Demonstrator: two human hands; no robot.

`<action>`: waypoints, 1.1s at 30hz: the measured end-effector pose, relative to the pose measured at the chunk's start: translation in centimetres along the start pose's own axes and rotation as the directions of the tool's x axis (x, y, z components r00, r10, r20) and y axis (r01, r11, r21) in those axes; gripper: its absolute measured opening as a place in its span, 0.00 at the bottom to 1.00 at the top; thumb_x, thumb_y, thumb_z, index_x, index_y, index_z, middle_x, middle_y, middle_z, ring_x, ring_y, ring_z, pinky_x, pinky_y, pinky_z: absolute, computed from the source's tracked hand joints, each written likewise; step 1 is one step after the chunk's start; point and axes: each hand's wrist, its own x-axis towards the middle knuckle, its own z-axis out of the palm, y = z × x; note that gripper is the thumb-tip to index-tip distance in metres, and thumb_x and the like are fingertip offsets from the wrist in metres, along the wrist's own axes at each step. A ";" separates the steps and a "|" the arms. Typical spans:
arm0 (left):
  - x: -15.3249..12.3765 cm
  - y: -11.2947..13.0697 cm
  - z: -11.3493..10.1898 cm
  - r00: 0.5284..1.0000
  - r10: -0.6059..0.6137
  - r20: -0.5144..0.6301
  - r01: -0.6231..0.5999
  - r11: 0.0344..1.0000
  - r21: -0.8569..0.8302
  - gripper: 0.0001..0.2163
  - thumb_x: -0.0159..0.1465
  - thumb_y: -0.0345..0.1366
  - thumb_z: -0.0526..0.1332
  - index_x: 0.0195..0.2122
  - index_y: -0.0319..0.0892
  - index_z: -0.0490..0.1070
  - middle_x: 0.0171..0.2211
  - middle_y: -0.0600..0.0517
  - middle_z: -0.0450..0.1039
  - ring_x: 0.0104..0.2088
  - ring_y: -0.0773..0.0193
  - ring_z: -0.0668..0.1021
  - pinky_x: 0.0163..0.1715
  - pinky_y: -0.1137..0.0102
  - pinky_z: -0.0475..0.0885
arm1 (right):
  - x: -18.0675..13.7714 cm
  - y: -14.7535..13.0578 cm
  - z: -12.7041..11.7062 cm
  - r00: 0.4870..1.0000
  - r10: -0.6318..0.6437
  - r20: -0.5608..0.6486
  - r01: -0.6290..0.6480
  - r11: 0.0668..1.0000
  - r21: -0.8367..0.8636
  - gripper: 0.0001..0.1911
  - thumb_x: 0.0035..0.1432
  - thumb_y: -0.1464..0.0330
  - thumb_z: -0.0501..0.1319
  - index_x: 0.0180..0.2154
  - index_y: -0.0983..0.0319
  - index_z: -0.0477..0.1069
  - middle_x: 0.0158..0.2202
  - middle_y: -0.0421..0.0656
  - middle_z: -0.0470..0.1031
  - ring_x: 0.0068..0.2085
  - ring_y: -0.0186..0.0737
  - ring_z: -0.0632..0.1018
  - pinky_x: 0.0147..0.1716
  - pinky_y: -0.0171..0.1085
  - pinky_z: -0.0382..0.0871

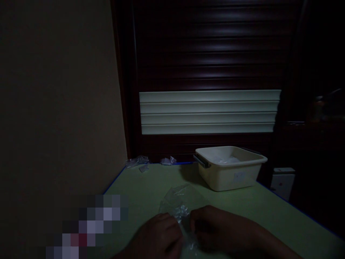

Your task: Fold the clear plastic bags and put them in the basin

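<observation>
In dim light, both my hands rest low on a green table (269,212). My left hand (159,235) and my right hand (215,226) sit close together, fingers curled, each pinching a clear plastic bag (179,201) that lies crumpled between them and spreads out on the table just beyond my fingers. What is inside the bag, if anything, I cannot make out.
A cream plastic tub (231,171) with a dark handle stands at the back right of the table. More small clear bags (138,162) lie at the far left corner by the wall. A dark slatted shutter with a pale panel (210,111) stands behind. A blurred patch covers the lower left.
</observation>
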 end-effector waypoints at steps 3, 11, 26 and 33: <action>0.2 0.1 -0.3 0.990 -0.141 0.001 0.139 0.975 -0.174 0.11 0.58 0.23 0.56 0.40 0.41 0.69 0.40 0.49 0.71 0.39 0.62 0.74 0.40 0.72 0.71 | 0.0 -0.3 -0.2 1.000 0.007 0.021 -0.007 1.000 0.022 0.04 0.51 0.70 0.59 0.30 0.63 0.64 0.25 0.35 0.62 0.26 0.29 0.62 0.23 0.28 0.56; 0.1 0.1 -0.4 0.946 -0.318 0.058 0.323 0.923 -0.208 0.21 0.56 0.25 0.55 0.51 0.46 0.63 0.46 0.50 0.70 0.45 0.60 0.74 0.47 0.67 0.69 | -0.2 -0.5 -0.3 0.998 0.058 -0.018 -0.058 0.998 -0.006 0.12 0.57 0.61 0.58 0.30 0.64 0.65 0.25 0.36 0.63 0.26 0.30 0.62 0.22 0.29 0.54; -0.4 -0.3 0.0 0.964 -0.238 -0.117 0.246 0.967 0.065 0.28 0.55 0.25 0.59 0.57 0.45 0.57 0.57 0.44 0.61 0.54 0.52 0.69 0.50 0.57 0.69 | 0.3 -0.5 0.5 0.967 0.079 -0.244 -0.163 0.924 -0.346 0.03 0.47 0.71 0.59 0.29 0.62 0.66 0.26 0.38 0.69 0.24 0.31 0.65 0.22 0.30 0.52; 0.0 -0.5 -0.5 0.996 -0.086 0.016 0.084 0.994 0.071 0.07 0.57 0.23 0.60 0.32 0.41 0.71 0.35 0.50 0.74 0.37 0.59 0.75 0.38 0.67 0.72 | 0.3 -1.7 0.8 0.947 -0.070 -0.312 0.005 0.979 -0.205 0.09 0.46 0.78 0.55 0.30 0.63 0.68 0.30 0.40 0.71 0.30 0.33 0.70 0.28 0.29 0.60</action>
